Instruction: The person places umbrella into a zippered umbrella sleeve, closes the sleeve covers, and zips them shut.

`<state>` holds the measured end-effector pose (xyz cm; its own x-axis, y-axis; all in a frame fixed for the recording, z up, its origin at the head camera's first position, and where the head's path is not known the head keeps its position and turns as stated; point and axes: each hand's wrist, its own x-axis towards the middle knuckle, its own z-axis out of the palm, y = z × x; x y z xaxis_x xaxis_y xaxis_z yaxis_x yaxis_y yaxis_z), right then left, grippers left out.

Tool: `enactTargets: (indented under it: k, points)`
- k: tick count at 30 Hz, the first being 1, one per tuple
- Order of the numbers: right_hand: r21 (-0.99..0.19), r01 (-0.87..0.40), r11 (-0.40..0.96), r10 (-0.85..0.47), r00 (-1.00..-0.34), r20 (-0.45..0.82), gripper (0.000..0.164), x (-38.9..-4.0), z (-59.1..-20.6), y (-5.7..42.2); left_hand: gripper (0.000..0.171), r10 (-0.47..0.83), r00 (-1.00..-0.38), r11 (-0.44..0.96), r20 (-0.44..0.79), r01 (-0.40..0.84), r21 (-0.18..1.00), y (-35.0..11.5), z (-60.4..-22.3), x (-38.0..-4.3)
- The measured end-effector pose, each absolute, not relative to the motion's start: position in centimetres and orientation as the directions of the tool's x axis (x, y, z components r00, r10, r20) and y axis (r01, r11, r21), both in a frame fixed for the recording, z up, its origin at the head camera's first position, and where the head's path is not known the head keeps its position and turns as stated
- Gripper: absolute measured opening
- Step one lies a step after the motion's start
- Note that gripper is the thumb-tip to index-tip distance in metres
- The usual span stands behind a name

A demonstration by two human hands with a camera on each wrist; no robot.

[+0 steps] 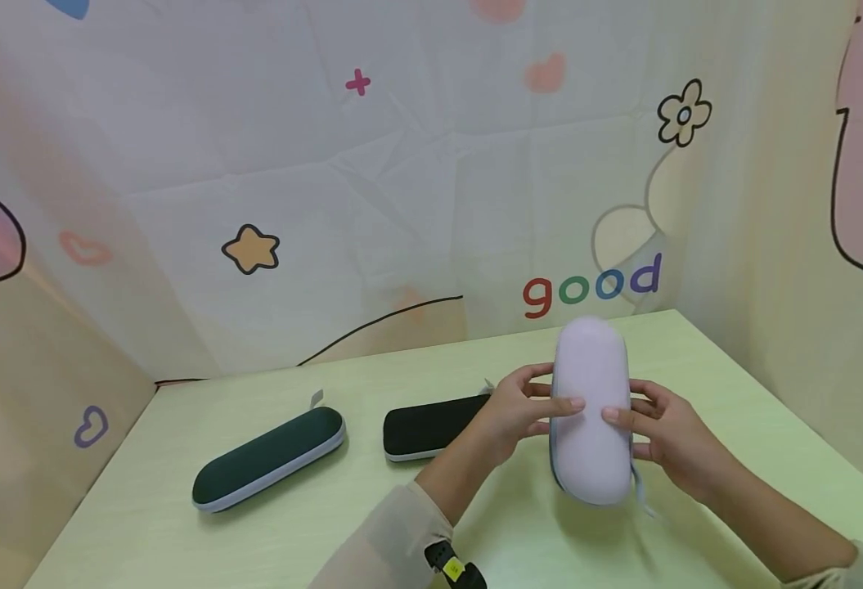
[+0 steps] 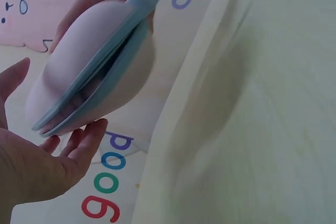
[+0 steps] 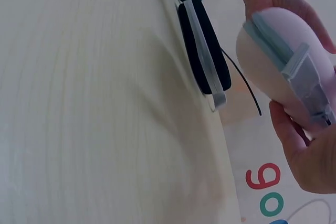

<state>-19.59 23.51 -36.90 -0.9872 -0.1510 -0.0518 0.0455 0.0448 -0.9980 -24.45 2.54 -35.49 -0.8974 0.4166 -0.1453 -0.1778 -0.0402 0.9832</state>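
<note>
A pale pink zippered hard case (image 1: 591,417) stands upright above the table, held between both hands. My left hand (image 1: 508,413) grips its left side, thumb on the front face and fingers behind the edge. Opposite it, my right hand (image 1: 670,433) grips the right side in much the same way. In the left wrist view the case (image 2: 86,51) shows blue-grey zipper bands with a dark gap between them. A grey pull tab (image 3: 304,77) hangs from its end in the right wrist view. What the case contains is hidden.
A dark green zippered case (image 1: 269,458) with a light band lies at the left of the pale table (image 1: 203,556). Behind my left forearm, a black case (image 1: 431,425) is partly covered. A printed curtain (image 1: 372,204) backs the table.
</note>
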Motion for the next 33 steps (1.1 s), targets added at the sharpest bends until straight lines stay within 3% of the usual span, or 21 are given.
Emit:
enactTargets:
  k: [6,14,21,26,33]
  points:
    - [-0.995,0.042,-0.095,-0.036,-0.999,-0.039,0.076,-19.2,-36.7,22.9,0.065,0.463,-0.880,-0.001,-0.109,-0.124,0.992,2.3,-36.0,-23.1]
    - [-0.962,0.012,-0.273,0.044,-0.999,-0.025,0.064,-18.7,-36.1,21.6,0.066,0.489,-0.872,-0.054,-0.014,-0.046,0.997,1.1,-36.6,-22.3]
    - [-0.973,0.016,-0.232,0.025,-0.999,-0.022,0.071,-18.6,-36.0,20.9,0.065,0.422,-0.906,-0.122,-0.028,-0.087,0.989,1.0,-36.8,-22.0]
    - [-0.986,-0.038,-0.164,-0.039,-0.998,0.045,0.071,-18.6,-35.9,21.2,0.060,0.437,-0.897,-0.262,-0.068,-0.199,0.944,0.5,-37.2,-22.1]
    - [-0.980,-0.126,-0.155,-0.045,-0.990,0.135,0.038,-18.1,-36.1,21.4,0.056,0.441,-0.892,-0.397,-0.098,-0.292,0.870,-0.3,-37.7,-22.0]
